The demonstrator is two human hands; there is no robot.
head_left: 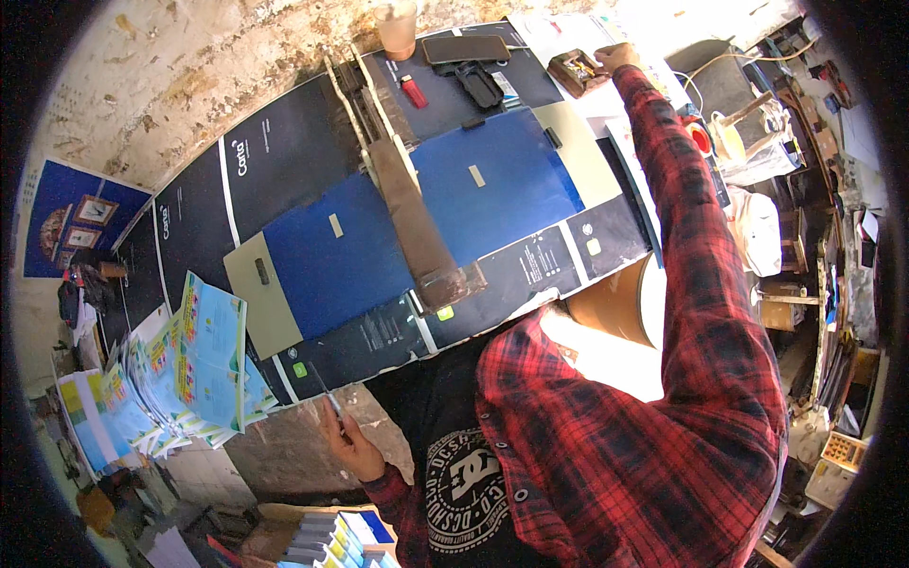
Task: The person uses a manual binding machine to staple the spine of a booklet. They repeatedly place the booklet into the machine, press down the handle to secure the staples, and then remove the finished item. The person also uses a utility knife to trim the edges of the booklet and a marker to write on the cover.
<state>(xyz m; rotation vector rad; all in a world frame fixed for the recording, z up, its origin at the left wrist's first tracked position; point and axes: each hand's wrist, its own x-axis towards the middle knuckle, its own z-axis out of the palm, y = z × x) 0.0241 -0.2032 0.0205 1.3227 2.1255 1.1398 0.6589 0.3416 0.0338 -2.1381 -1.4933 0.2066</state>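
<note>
My left hand (350, 443), low beside the near edge of the work surface, is closed around a thin, pointed, metal-looking tool (330, 399). Its tip points up toward the surface; I cannot make out its exact kind. My right hand (620, 57) is stretched far to the upper right, fingers bent together at the edge of a small brown box (575, 74) with small items inside. Whatever those fingers hold is too small to tell. Between the hands lies a blue sheet (327, 275) with pale end strips, crossed by a long brown wooden bar (409, 213).
Stacked blue printed leaflets (210, 355) fan out at the left. Behind the bar are a red lighter (413, 92), a dark phone (466, 49), a black tray (480, 85) and a cup (397, 30). More printed booklets (331, 540) fill a cardboard box below.
</note>
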